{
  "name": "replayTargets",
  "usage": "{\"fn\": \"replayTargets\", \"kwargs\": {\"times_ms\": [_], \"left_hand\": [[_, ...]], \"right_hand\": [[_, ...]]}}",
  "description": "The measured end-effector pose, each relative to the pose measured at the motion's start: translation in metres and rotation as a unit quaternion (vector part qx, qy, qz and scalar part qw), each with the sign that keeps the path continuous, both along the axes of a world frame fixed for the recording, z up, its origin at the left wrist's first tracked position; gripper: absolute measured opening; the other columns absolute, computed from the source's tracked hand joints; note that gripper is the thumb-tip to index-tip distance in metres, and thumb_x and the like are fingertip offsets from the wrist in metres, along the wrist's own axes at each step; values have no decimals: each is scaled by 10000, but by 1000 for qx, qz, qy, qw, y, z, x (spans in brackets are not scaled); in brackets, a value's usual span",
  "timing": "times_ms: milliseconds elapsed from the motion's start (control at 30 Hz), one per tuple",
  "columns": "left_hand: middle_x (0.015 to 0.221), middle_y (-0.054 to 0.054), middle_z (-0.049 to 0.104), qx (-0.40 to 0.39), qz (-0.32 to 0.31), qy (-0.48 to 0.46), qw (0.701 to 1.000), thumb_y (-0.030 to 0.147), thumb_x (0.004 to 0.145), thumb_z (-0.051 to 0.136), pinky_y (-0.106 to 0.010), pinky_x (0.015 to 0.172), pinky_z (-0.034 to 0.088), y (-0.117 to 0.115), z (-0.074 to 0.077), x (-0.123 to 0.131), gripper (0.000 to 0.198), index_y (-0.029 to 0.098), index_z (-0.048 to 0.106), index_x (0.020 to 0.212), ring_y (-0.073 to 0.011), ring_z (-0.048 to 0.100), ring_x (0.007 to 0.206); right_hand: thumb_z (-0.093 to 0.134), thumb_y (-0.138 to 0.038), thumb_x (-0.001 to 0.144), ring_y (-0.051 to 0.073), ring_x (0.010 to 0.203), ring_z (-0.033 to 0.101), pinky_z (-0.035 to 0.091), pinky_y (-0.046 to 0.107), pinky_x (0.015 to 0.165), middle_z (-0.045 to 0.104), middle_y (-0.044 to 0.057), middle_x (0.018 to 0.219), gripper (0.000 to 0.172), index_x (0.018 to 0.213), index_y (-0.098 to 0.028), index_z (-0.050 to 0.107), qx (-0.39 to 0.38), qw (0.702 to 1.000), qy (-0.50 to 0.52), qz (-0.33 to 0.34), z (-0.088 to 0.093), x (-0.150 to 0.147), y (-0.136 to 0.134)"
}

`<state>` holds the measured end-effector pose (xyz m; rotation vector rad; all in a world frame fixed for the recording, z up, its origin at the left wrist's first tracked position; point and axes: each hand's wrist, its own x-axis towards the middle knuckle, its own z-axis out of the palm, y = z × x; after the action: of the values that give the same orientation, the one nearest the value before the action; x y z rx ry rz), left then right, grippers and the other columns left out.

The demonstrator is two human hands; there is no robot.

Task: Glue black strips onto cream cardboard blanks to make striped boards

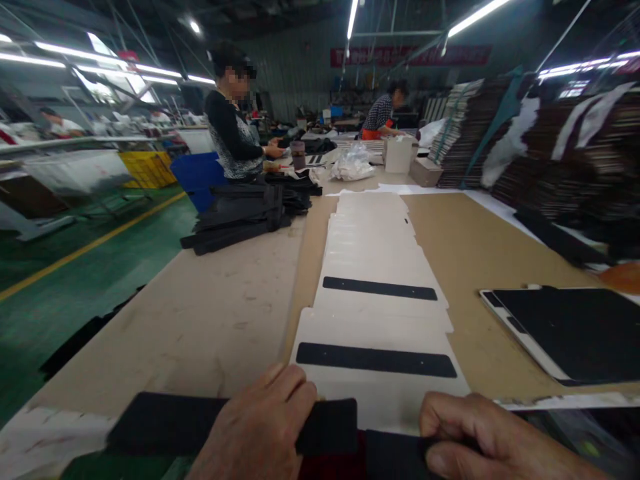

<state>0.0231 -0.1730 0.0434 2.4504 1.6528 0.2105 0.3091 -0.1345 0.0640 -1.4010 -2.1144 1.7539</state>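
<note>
Both hands work at the near edge of the table. My left hand (260,423) is closed on a long black strip (327,427), which sticks out on both sides of it. Another black strip (393,455) runs into my right hand (480,430), pinched between thumb and curled fingers. Just beyond the hands lie overlapping white boards (383,327) in a row leading away from me. Two flat black strips lie across the boards: a nearer strip (375,360) and a farther strip (380,288), each with small light dots.
A black panel (565,330) on white board lies at right. Black pieces (240,213) are heaped at the table's left edge, near a standing co-worker (233,127). Another person (383,113) bends over the far end. Tall stacks (500,133) rise at right.
</note>
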Motion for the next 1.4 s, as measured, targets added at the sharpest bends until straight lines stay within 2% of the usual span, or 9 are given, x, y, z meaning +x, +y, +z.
{"fn": "replayTargets", "kwargs": {"times_ms": [67,167,367,500,733,900,1033,1200,1400], "left_hand": [[1227,-56,613,-4,12,30,999,-33,664,456,-377,983,460,12,4,-1,574,213,610,1160,-230,522,1135],[1347,-88,550,-18,-9,61,998,-22,708,440,-414,1044,441,27,-2,6,594,164,571,1256,-249,480,1201],[1270,-103,586,-27,-28,51,998,33,771,451,-406,994,484,37,-13,13,512,119,556,1265,-258,504,1113],[1249,-100,596,-14,-53,19,998,43,761,460,-398,953,499,32,-14,9,491,139,568,1230,-249,509,1065],[1321,-99,560,2,-90,-20,996,66,731,491,-347,1016,462,21,-15,3,518,117,547,1243,-228,488,1121],[1322,-108,537,19,-33,-18,999,37,683,476,-381,1047,447,26,-19,-13,601,101,502,1280,-243,474,1155],[1239,-95,570,30,-38,-27,998,50,662,499,-381,993,488,30,-31,-19,571,109,529,1230,-245,492,1095],[1195,-105,569,67,-32,-48,996,91,747,511,-407,977,495,29,-44,-21,490,104,525,1237,-258,494,1072],[1159,-103,575,74,-32,-59,995,105,814,485,-410,932,512,28,-47,-20,409,108,533,1220,-254,497,1043]], "right_hand": [[565,-432,876,121,707,477,375,191,620,534,-29,753,225,786,-226,569,1,1000,-30,-8,4,4,1],[545,-432,896,127,748,495,393,196,667,552,-26,795,206,830,-240,582,23,999,-43,-11,8,6,5],[478,-554,911,117,677,413,384,194,616,442,-33,724,340,832,-235,563,27,999,-9,-32,11,4,28],[518,-612,868,90,550,307,300,178,456,346,-59,653,373,839,-241,535,-30,999,5,-42,13,-9,54],[576,-468,859,61,483,305,240,157,384,358,-74,622,270,794,-218,496,-52,995,63,-58,2,-58,91],[527,-355,900,34,421,276,177,151,373,382,-88,588,169,817,-214,485,-69,994,41,-72,0,-80,101],[490,-293,915,37,387,264,158,159,366,386,-94,511,145,795,-215,469,-69,996,9,-48,-3,-97,106],[465,-267,917,49,369,281,205,165,349,374,-94,478,154,773,-214,484,-27,999,-19,-17,-20,-108,111],[452,-218,906,58,366,336,244,172,339,392,-85,485,160,748,-209,480,23,998,-50,2,-34,-110,115]]}}
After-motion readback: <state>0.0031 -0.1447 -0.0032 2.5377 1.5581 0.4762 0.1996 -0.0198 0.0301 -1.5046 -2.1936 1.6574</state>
